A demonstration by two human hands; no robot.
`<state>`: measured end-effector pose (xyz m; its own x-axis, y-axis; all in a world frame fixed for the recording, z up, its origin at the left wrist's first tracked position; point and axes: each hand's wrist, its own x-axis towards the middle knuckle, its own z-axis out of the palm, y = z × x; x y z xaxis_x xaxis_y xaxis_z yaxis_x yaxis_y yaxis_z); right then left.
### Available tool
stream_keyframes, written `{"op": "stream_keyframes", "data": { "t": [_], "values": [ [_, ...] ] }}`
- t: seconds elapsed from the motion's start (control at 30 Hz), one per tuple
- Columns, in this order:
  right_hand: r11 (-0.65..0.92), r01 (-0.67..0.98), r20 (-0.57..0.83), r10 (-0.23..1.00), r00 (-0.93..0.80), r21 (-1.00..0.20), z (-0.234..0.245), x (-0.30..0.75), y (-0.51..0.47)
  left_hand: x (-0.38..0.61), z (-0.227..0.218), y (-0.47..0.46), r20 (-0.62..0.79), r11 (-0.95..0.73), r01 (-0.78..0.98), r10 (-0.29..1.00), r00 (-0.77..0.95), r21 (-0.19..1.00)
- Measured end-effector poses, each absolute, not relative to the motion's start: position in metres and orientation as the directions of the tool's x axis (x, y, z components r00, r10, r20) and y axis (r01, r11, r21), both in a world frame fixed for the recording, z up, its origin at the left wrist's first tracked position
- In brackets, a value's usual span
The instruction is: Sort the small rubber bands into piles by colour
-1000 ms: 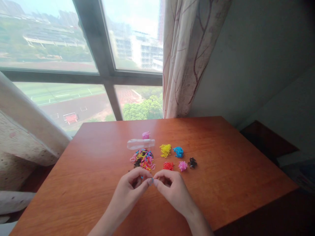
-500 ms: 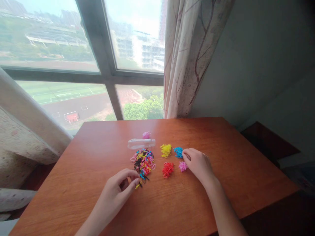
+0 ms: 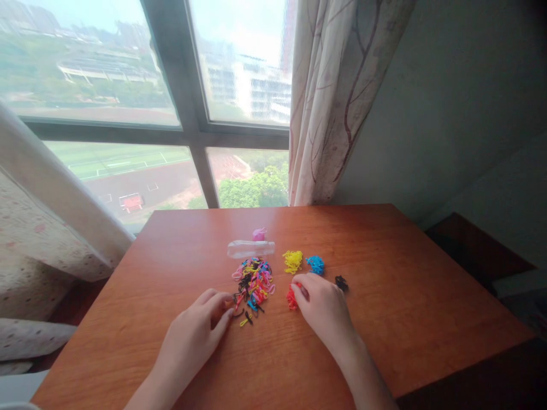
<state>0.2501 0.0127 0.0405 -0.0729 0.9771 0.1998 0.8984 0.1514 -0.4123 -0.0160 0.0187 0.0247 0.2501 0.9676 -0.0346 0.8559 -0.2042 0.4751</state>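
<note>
A mixed pile of small coloured rubber bands [image 3: 255, 279] lies on the wooden table. At its left edge is my left hand [image 3: 194, 324], thumb and index finger curled close together on a rubber band. Below the pile, a few loose yellow and black bands [image 3: 247, 320] lie near that thumb. My right hand [image 3: 322, 304] is over the red band pile [image 3: 291, 299], its fingers pinched at the pile's top; anything between them is hidden. Just behind it are a yellow pile [image 3: 293, 262] and a blue pile [image 3: 315, 264]. A small black pile [image 3: 341, 283] sits to its right.
A clear plastic bottle [image 3: 250, 249] lies on its side behind the mixed pile, with a pink object [image 3: 258, 234] beyond it. The table [image 3: 192, 245] ends at a window with curtains [image 3: 325, 114] and at a wall on the right.
My right hand has moved left from beside the blue pile to the red one, uncovering the black pile and covering the pink one. My left fingers have shifted to the mixed pile's edge.
</note>
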Motion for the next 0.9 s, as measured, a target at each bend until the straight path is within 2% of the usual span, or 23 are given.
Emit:
{"op": "stream_keyframes", "data": {
  "t": [0.17, 0.33, 0.47, 0.6, 0.9],
  "values": [
    [0.177, 0.846, 0.107, 0.984, -0.142, -0.503, 0.032, 0.2, -0.002, -0.007, 0.022, 0.016, -0.044, -0.223, 0.861, 0.961, 0.272, 0.456],
    [0.172, 0.842, 0.087, 0.985, -0.148, -0.511, 0.022, 0.182, -0.002, -0.009, 0.023, 0.009, -0.05, -0.226, 0.853, 0.958, 0.282, 0.471],
    [0.165, 0.851, 0.105, 0.986, -0.13, -0.499, 0.017, 0.181, 0.001, -0.008, 0.025, 0.006, -0.117, -0.223, 0.871, 0.946, 0.301, 0.438],
    [0.171, 0.82, 0.132, 0.984, -0.118, -0.547, 0.016, 0.183, 0.0, -0.006, 0.024, 0.006, -0.119, -0.241, 0.867, 0.94, 0.321, 0.436],
    [0.225, 0.647, 0.199, 0.973, -0.114, -0.729, 0.01, 0.191, -0.005, -0.011, 0.019, 0.005, -0.004, -0.279, 0.793, 0.942, 0.335, 0.542]
  ]
}}
